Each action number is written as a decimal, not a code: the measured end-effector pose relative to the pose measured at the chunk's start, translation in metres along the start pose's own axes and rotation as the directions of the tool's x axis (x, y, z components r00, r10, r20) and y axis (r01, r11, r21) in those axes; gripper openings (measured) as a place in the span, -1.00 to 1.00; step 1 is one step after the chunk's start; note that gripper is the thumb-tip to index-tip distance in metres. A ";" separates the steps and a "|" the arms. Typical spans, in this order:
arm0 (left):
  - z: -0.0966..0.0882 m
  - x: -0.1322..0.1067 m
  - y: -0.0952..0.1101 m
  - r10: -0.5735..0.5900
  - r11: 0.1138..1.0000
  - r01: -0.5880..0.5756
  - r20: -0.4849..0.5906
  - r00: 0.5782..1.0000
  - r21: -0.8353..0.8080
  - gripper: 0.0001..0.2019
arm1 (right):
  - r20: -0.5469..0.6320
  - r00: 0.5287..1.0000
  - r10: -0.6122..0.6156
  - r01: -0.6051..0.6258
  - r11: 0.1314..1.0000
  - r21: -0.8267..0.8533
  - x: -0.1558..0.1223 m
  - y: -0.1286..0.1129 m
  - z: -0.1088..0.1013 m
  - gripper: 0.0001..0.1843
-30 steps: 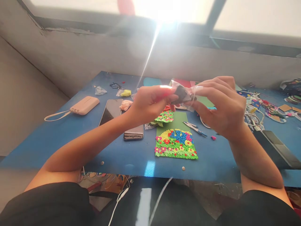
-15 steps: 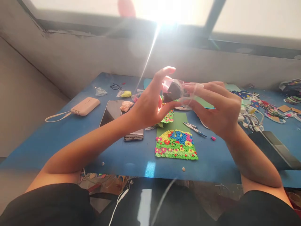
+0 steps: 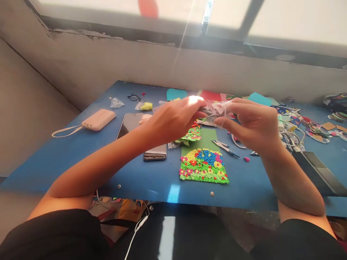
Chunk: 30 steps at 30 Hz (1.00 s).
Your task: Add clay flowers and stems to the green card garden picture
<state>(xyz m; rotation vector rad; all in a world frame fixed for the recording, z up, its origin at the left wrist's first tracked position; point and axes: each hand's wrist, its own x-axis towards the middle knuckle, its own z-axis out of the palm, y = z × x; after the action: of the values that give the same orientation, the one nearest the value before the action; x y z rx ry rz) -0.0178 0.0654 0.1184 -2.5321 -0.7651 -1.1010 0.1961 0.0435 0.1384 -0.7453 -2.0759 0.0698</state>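
A: Where do we find the bag (image 3: 217, 112), taking the card (image 3: 208, 138) as our mark?

B: We see it held up off the table (image 3: 132, 180), over the card's far end in our view; it lies crosswise between our left hand (image 3: 175, 117) and our right hand (image 3: 255, 124), its length running side to side as far as the crumpled film lets us judge; neither hand is nearer, since we touch it with both.

A: And how do we grip it?

B: We have the left fingers curled round and pinched on its left end, above the card's far left corner; we have the right thumb and fingers clamped on its other end, just right of the card; clear film bunches there; something dark grey shows by the left fingertips, though we cannot tell what; the hands are near each other, with the bag between.

A: What do we have around the card, near to far?

B: The flowered half is the card's near end; a phone (image 3: 155, 152) lies left of the card, partly behind our left forearm; a slim tool (image 3: 226, 148) is at its right edge, touching or not we cannot say; a flowered patch (image 3: 193, 134) lies by its far left corner, partly covered by our hand; a power bank (image 3: 99, 120) sits well left; a blue sheet (image 3: 176, 94) lies beyond.
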 end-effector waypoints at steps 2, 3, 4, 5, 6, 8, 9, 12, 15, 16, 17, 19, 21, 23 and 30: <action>-0.003 0.003 0.003 -0.103 0.968 0.099 -0.003 0.995 -0.232 -0.75 | -0.035 0.999 -0.005 0.005 1.000 0.020 0.000 0.000 -0.004 -0.93; -0.005 0.004 0.005 -0.158 0.934 0.149 -0.002 0.988 -0.324 -0.78 | -0.046 0.999 -0.016 0.017 0.999 0.030 0.000 -0.001 -0.006 -0.92; -0.007 0.005 0.006 -0.198 0.911 0.180 -0.009 0.980 -0.371 -0.81 | -0.042 0.999 -0.031 0.032 0.999 0.028 0.001 -0.001 -0.007 -0.91; -0.008 0.006 0.008 -0.212 0.909 0.187 -0.028 0.977 -0.372 -0.85 | -0.026 0.998 -0.050 0.050 0.999 0.009 0.001 -0.001 -0.007 -0.91; -0.008 0.006 0.009 -0.199 0.927 0.169 -0.060 0.978 -0.334 -0.88 | -0.009 0.997 -0.076 0.076 0.997 -0.020 0.001 -0.002 -0.007 -0.91; -0.009 0.006 0.011 -0.127 0.975 0.102 -0.116 0.985 -0.199 -0.91 | 0.014 0.993 -0.115 0.116 0.989 -0.088 0.000 -0.002 -0.005 -0.89; -0.008 0.005 0.012 -0.094 0.986 0.075 -0.127 0.988 -0.148 -0.90 | 0.018 0.992 -0.122 0.123 0.987 -0.106 -0.001 -0.003 -0.004 -0.89; -0.008 0.004 0.012 -0.122 0.984 0.105 -0.120 0.985 -0.142 -0.85 | 0.016 0.999 -0.031 0.031 0.999 -0.010 -0.004 -0.002 -0.001 -0.76; -0.009 0.005 0.013 -0.259 0.920 0.225 -0.068 0.964 -0.321 -0.79 | 0.026 0.992 0.122 -0.125 0.959 0.254 -0.004 0.001 -0.002 -0.37; -0.009 0.005 0.013 -0.314 0.869 0.276 -0.028 0.949 -0.410 -0.78 | 0.031 0.990 0.134 -0.137 0.941 0.310 -0.004 0.002 -0.002 -0.28; -0.010 0.006 0.015 -0.366 0.806 0.328 0.021 0.930 -0.492 -0.78 | 0.029 0.993 0.116 -0.119 0.935 0.334 -0.004 0.002 -0.003 -0.27; -0.012 0.009 0.019 -0.445 0.682 0.419 0.116 0.888 -0.599 -0.77 | -0.023 0.999 0.048 -0.040 0.963 0.266 -0.004 0.001 -0.002 -0.49; -0.014 0.011 0.024 -0.487 0.614 0.470 0.164 0.858 -0.635 -0.73 | -0.119 0.993 0.001 0.016 0.989 0.145 -0.005 -0.004 0.002 -0.80; -0.017 0.014 0.027 -0.490 0.580 0.485 0.195 0.850 -0.655 -0.76 | -0.207 0.978 0.012 0.005 0.997 0.079 -0.008 -0.008 0.006 -0.81; -0.023 0.017 0.016 -0.421 0.494 0.532 0.346 0.839 -0.688 -0.80 | -0.169 0.983 0.068 0.004 0.919 0.395 -0.008 -0.005 0.006 -0.70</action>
<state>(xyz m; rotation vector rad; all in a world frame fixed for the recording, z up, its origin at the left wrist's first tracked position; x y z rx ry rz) -0.0126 0.0477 0.1461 -3.2144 -1.3409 -1.7638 0.1929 0.0362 0.1305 -0.5148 -1.7986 0.4138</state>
